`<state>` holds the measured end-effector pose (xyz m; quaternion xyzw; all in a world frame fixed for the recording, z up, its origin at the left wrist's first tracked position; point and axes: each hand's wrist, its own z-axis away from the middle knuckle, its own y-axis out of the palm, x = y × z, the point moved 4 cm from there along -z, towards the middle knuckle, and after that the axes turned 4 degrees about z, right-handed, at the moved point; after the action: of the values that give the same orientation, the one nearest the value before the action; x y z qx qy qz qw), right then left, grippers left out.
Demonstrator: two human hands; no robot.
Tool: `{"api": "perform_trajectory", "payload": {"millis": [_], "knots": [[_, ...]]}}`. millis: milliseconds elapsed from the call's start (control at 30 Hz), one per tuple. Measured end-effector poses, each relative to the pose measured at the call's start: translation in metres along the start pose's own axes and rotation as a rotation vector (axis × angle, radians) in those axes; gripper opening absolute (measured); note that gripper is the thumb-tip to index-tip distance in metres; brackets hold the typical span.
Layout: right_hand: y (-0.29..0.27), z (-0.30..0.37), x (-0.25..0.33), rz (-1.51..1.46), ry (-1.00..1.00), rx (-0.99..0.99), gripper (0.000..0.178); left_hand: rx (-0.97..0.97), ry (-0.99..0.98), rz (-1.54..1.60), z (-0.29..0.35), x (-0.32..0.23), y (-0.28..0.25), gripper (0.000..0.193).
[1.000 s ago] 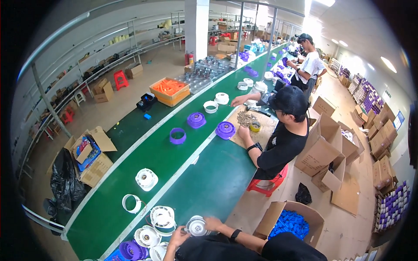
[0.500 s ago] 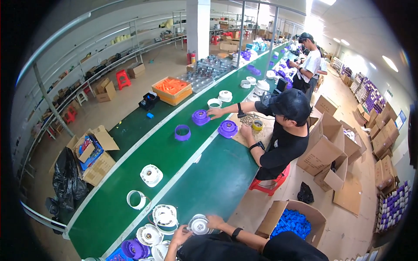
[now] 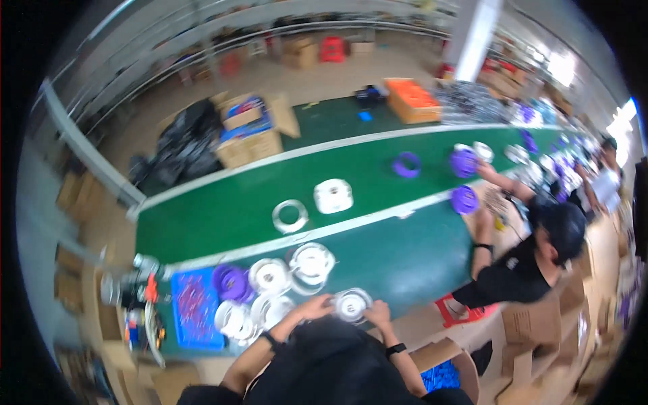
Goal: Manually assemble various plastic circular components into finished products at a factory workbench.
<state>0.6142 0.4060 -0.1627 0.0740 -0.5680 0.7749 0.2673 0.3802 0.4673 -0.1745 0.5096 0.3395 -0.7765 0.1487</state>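
Observation:
A round white housing point(image 3: 352, 306), with ring-shaped ridges and a dark centre, is held at the near edge of the green workbench point(image 3: 385, 263). The fingers of my left hand point(image 3: 314, 308) are closed on its left rim. On its right rim, my right hand point(image 3: 379, 314) grips it too. Just left of my hands stand several white round housings point(image 3: 270, 277) and a purple one point(image 3: 231, 282). Farther left lies a blue tray point(image 3: 179, 324) of small reddish parts. Motion blur hides fine detail on the held housing.
Beyond the bench runs a green conveyor belt point(image 3: 236, 216) bearing a white ring point(image 3: 290, 216), a white housing point(image 3: 333, 196) and a purple ring point(image 3: 407, 165). A co-worker point(image 3: 526, 256) sits at right, one hand at a purple housing point(image 3: 464, 162). A box of blue parts point(image 3: 440, 376) is near my right arm.
My view has swung to the left, bringing the blue tray and the bench's left end into sight. Both hands keep hold of the white housing. The co-worker's hand remains at the purple housing.

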Motion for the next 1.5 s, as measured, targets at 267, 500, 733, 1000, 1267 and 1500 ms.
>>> {"api": "perform_trajectory", "payload": {"millis": [267,500,733,1000,1267,1500], "knots": [[0.026,-0.022,-0.031,-0.101,0.216,0.051,0.032,-0.040,-0.173,0.103,0.028,-0.005,-0.009,0.039],[0.018,-0.033,-0.023,-0.052,0.279,0.144,0.040,-0.078,-0.170,0.216,0.034,0.015,-0.018,0.032],[0.029,-0.041,-0.040,-0.299,0.338,0.303,0.039,-0.005,-0.193,0.191,0.033,0.004,-0.022,0.030],[0.001,-0.016,-0.022,-0.678,0.014,0.047,0.034,-0.085,-0.186,0.392,0.033,-0.016,-0.035,0.028],[-0.012,0.001,-0.019,-0.670,-0.114,-0.106,0.023,0.019,-0.032,0.566,0.003,-0.041,-0.029,0.038],[0.009,0.011,-0.009,-0.527,0.003,0.001,0.032,-0.035,-0.183,0.607,0.014,-0.019,-0.024,0.036]]}}
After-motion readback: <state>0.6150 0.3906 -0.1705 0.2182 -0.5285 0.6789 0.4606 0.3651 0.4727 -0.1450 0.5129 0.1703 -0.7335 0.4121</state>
